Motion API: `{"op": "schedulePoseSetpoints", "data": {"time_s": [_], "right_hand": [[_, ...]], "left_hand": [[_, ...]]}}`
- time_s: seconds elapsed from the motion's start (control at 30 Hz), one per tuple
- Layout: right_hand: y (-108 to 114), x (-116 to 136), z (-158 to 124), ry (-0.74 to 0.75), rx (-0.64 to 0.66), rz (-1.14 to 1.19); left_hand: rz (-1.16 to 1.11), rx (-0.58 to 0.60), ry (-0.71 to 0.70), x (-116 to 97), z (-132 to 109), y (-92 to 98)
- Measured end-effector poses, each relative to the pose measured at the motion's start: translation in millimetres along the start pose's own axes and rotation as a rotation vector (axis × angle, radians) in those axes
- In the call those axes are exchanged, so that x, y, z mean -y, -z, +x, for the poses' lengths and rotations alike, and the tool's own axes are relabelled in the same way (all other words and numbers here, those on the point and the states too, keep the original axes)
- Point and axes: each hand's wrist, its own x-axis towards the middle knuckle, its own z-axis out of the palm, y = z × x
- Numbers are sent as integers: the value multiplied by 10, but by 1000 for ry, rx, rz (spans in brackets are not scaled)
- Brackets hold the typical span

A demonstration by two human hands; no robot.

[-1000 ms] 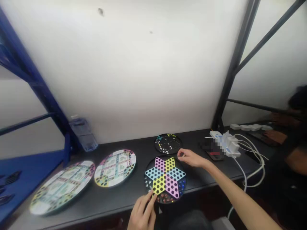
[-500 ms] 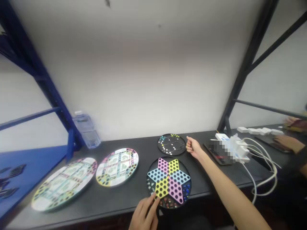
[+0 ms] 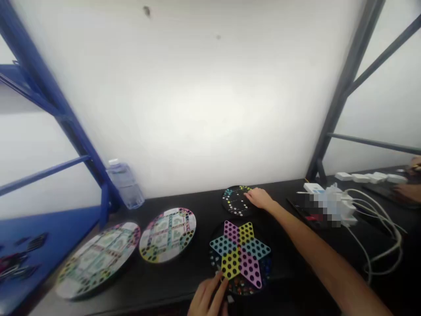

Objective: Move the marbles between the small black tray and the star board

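Note:
A star-shaped Chinese checkers board [image 3: 231, 262] with pink, yellow and blue points lies over a dark round tray, with coloured marbles showing around its lower points. My left hand [image 3: 208, 296] rests at the board's near yellow point, fingers stretched out and fingertips touching its edge. Behind it lies a smaller black round board [image 3: 236, 205] with white, teal and yellow pieces and thin lines. My right hand [image 3: 259, 198] is over that board's right side, fingers drawn together with the tips down near its surface. Whatever they may pinch is too small to make out.
Two round printed boards, a nearer one [image 3: 98, 259] and another [image 3: 168, 235], lie to the left. A clear plastic bottle [image 3: 126, 184] stands by the blue frame post. On the right are a dark tablet-like device, white chargers [image 3: 345, 208], cables, and another person's hand [image 3: 408, 192].
My right hand has moved left from beside the small black board to over it, and its fingers now point down onto it. My left hand stays at the star board.

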Motion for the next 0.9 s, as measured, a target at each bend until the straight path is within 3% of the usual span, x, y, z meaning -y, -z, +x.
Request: {"op": "schedulePoseSetpoints", "data": {"time_s": [0.13,0.3,0.43,0.63,0.8,0.9], "right_hand": [[-1,-92,-58,-4,24,6],[-76,-90,-139,6,38,-18],[-95,11,-210,-28,28,-26],[-132,246,-345,-156,-10,-14],[-176,406,-413,-178,-33,38],[-172,472,-432,-185,-31,70]], "left_hand": [[14,72,-2,2,42,84],[-41,48,91,-13,141,147],[-95,28,165,-13,190,186],[-116,54,169,21,169,195],[-135,51,177,3,126,206],[-169,26,254,-21,213,273]]}}
